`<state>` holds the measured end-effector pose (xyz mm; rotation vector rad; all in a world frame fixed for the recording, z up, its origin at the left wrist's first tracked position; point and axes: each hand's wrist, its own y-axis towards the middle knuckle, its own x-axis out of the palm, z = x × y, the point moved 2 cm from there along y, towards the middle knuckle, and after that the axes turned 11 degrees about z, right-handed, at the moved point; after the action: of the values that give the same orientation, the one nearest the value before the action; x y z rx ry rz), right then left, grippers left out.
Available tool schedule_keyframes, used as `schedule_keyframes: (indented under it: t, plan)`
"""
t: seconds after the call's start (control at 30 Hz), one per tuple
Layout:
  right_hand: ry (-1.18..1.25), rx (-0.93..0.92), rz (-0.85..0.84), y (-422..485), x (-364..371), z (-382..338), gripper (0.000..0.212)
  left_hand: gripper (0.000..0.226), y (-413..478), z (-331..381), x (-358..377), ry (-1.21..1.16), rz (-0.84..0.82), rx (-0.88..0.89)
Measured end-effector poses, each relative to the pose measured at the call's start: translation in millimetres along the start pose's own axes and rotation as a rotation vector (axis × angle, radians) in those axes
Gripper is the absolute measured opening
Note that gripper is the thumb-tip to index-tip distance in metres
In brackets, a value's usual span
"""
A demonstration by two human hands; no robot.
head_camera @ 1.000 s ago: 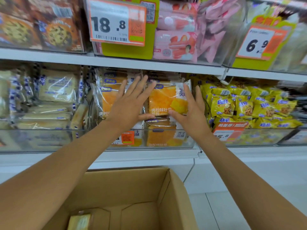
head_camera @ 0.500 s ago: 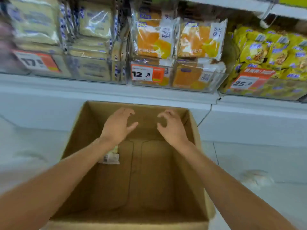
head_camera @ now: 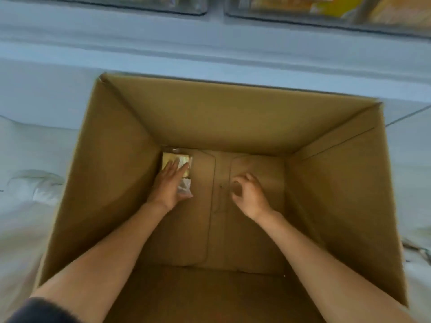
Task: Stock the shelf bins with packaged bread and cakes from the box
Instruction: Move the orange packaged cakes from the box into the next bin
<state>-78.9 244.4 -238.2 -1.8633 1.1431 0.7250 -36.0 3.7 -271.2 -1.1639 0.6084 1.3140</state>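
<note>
A large open brown cardboard box [head_camera: 338,194] stood on the pale floor, and both bare forearms ran down into it from the near edge. The left grip [head_camera: 171,183] lay near the box's bottom with its fingers [head_camera: 184,167] straight and close together, pressed flat on top of a small yellow cake in a clear plastic wrapper [head_camera: 173,157]. It was not closed round the pack. The pack lay directly beneath the left grip and stuck out just beyond its fingertips, tucked into the far left corner of the box bottom. The crinkled clear end of the wrapper showed against the thumb side of the palm.

The right grip [head_camera: 248,194] hung well apart from the left one, on the other side of the seam between the bottom flaps. Its fingers were curled in toward the thumb, and it had hold of nothing. I could not tell whether it touched the cardboard below it.

Far beyond both grips, a white shelf ledge [head_camera: 210,47] ran across, with the lower edges of clear plastic shelf bins [head_camera: 326,14] above it. A dark sleeve [head_camera: 35,311] covered the left upper arm.
</note>
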Motion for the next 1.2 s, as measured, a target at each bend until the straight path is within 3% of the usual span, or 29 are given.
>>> schedule_keyframes:
  t: [0.13, 0.27, 0.33, 0.43, 0.5, 0.6, 0.67, 0.73, 0.77, 0.9, 1.0, 1.1, 1.2]
  plan:
    - [0.025, 0.010, -0.015, 9, 13, 8, 0.036, 0.085, 19, -2, 20, 0.342, -0.110, 0.127]
    - [0.038, 0.028, -0.019, 8, 10, 12, 0.035, 0.066, 17, 5, 16, 0.356, -0.043, 0.164]
    - [0.072, 0.075, -0.010, 7, 2, 9, 0.035, 0.048, 9, 11, 10, 0.106, -0.037, 0.105]
    - [0.329, 0.255, -0.027, 3, -18, -6, 0.044, 0.019, -9, 42, -28, -0.659, 0.011, -0.228]
    - [0.521, 0.302, -0.057, 1, -39, -22, 0.065, 0.016, -22, 67, -65, -1.060, -0.170, -0.421]
    - [0.640, 0.302, -0.155, -13, -78, -48, 0.093, 0.019, -41, 100, -120, -1.335, -0.425, -0.390]
    - [0.732, 0.256, -0.176, -24, -109, -62, 0.075, 0.026, -48, 119, -153, -1.387, -0.400, -0.367]
    - [0.857, 0.203, -0.117, -42, -139, -78, 0.048, 0.029, -58, 139, -182, -1.401, -0.341, -0.351]
    - [0.886, 0.170, -0.067, -51, -156, -84, 0.044, 0.029, -64, 151, -195, -1.351, -0.286, -0.308]
    - [0.876, 0.090, 0.008, -74, -206, -98, 0.052, 0.027, -74, 169, -227, -1.163, 0.019, -0.242]
    - [0.699, 0.030, 0.044, -92, -250, -107, 0.050, 0.032, -84, 185, -256, -0.936, 0.055, -0.073]
    - [0.498, -0.149, 0.060, -105, -282, -125, 0.041, 0.046, -102, 211, -277, -0.706, -0.046, 0.103]
    - [0.530, -0.241, 0.264, -114, -299, -146, 0.073, 0.026, -107, 228, -286, -0.681, 0.042, 0.124]
